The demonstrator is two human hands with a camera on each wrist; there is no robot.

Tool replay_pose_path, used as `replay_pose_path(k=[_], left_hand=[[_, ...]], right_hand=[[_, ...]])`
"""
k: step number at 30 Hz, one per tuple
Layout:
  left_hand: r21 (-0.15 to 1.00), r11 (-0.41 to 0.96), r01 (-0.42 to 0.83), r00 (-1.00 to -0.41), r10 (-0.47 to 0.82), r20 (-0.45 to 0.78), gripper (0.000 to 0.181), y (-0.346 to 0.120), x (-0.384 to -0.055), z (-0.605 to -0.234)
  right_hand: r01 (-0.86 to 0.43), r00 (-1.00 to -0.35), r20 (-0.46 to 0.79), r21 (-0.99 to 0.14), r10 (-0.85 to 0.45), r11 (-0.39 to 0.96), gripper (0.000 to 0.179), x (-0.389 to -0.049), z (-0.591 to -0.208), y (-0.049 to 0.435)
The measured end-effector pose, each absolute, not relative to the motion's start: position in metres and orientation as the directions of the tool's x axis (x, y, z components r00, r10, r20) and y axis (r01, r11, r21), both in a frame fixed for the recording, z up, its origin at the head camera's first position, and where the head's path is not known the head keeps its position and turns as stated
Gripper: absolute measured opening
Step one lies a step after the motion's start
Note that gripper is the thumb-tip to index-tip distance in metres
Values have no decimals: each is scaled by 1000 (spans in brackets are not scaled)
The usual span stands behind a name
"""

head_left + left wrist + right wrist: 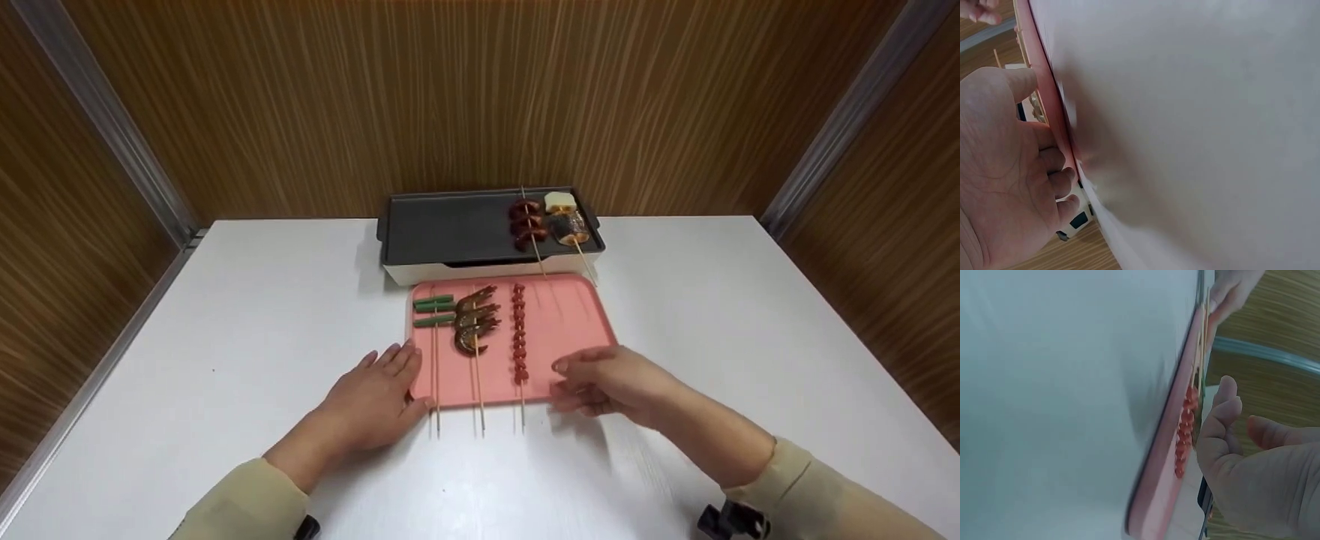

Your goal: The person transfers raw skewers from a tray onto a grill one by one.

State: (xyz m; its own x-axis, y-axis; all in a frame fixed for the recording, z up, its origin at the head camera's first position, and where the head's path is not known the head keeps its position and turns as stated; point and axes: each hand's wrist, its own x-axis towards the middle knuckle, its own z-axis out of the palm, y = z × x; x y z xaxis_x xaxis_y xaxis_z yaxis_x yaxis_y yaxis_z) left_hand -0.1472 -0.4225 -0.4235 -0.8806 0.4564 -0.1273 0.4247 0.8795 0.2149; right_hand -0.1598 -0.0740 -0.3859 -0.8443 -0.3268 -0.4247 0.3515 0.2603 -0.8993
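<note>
A pink tray (551, 337) lies on the white table and bears three skewers: one with green pieces (433, 320), one with shrimp (475, 319), one with small red pieces (520, 330). My left hand (379, 397) rests at the tray's left edge, fingers extended, thumb near the front left corner. In the left wrist view its fingertips (1061, 183) are right at the tray's side. My right hand (611, 382) is over the tray's front right part, fingers loosely bent and thumb apart from them. Nothing shows between them in the right wrist view. The red-piece skewer (1185, 430) is nearest to it.
Behind the tray stands a grill with a dark plate (450, 229) and a white base. On its right side lie a skewer of dark red pieces (527, 221) and another with a white piece (559, 201) and a dark browned piece (568, 226). Wood-grain panels (480, 97) surround the table (300, 300).
</note>
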Motion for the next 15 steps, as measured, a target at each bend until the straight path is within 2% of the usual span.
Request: replay_pose_path(k=[7,15], left_hand=[[217,879,425,-881,457,-125,75,-424,-149,-424],[209,878,431,-879,461,-124,75,-423,-148,-424]], right_hand=[[380,-820,-444,-894,-362,236,37,-145,-397,-85],[384,-813,-440,-898,-381,216,40,-138,-407,-93]])
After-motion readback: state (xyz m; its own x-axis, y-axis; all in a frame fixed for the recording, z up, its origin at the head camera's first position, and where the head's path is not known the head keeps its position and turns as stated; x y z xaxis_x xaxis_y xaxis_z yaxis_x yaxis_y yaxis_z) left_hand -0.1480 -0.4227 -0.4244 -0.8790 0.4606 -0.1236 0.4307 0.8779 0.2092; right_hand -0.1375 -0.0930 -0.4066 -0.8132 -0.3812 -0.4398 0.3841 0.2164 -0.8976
